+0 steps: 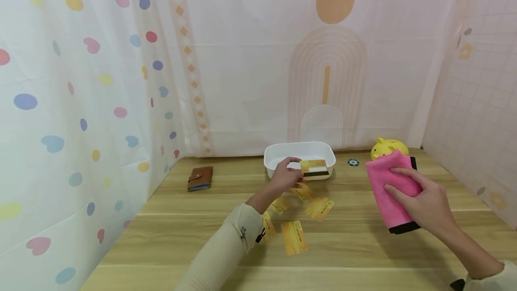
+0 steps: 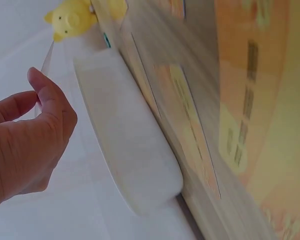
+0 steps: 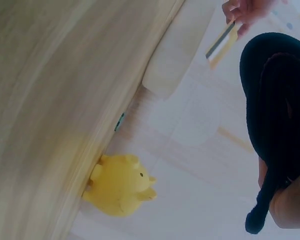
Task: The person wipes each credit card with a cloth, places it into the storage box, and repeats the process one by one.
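My left hand (image 1: pixel 284 176) pinches a yellow card (image 1: pixel 315 168) with a dark stripe and a white strip. It holds the card above the near side of a white plastic tub (image 1: pixel 274 151). In the left wrist view the thumb and index finger have the card nearly edge-on between them. A folded pink cloth (image 1: pixel 392 192) with black edging is gripped in my right hand (image 1: pixel 426 201), raised over the table's right side. Up close, the right wrist view catches the cloth's dark edge (image 3: pixel 270 100). Several yellow-orange cards (image 1: pixel 295 237) lie scattered in front of the tub.
A brown snap wallet (image 1: pixel 200 178) lies at the table's left. Behind the cloth stands a yellow piggy bank (image 1: pixel 381 147), partly hidden. Between it and the tub lies a dark poker chip (image 1: pixel 353 162). Patterned curtains (image 1: pixel 242 57) hang round the back and sides of the wooden table.
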A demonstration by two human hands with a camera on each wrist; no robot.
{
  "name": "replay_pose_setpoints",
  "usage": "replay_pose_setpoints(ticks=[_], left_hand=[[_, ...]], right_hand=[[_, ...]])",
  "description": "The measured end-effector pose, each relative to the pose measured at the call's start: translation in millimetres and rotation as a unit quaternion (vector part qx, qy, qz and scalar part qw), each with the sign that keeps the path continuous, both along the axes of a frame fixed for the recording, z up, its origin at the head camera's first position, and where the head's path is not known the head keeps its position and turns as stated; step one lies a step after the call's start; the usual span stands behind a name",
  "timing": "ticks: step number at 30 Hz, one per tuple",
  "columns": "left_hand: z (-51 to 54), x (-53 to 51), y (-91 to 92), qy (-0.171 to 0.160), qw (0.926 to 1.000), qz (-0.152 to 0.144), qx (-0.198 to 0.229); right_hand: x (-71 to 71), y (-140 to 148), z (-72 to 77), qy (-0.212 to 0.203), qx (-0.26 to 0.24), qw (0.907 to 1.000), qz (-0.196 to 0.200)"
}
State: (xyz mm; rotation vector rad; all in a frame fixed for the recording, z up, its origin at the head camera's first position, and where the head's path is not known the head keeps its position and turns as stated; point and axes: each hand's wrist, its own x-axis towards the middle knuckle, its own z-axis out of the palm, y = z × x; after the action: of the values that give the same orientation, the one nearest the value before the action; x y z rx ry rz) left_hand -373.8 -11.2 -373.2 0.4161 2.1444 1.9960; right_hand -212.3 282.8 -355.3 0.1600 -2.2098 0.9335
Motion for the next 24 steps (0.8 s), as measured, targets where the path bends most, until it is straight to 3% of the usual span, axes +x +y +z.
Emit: replay_pose_setpoints(ticks=[8,24], left_hand=[[7.6,-18.9,-19.2,-0.011,0.9985,0.048,0.023],[4.9,-32.3,-35.0,-0.029,0.9923,0.121,0.001]], right_hand=[[-3.1,-1,-0.1,0.007,0.006,0.9999,0.006],[-2.6,-2,-3.5,-0.007,0.001,0.9999,0.011]])
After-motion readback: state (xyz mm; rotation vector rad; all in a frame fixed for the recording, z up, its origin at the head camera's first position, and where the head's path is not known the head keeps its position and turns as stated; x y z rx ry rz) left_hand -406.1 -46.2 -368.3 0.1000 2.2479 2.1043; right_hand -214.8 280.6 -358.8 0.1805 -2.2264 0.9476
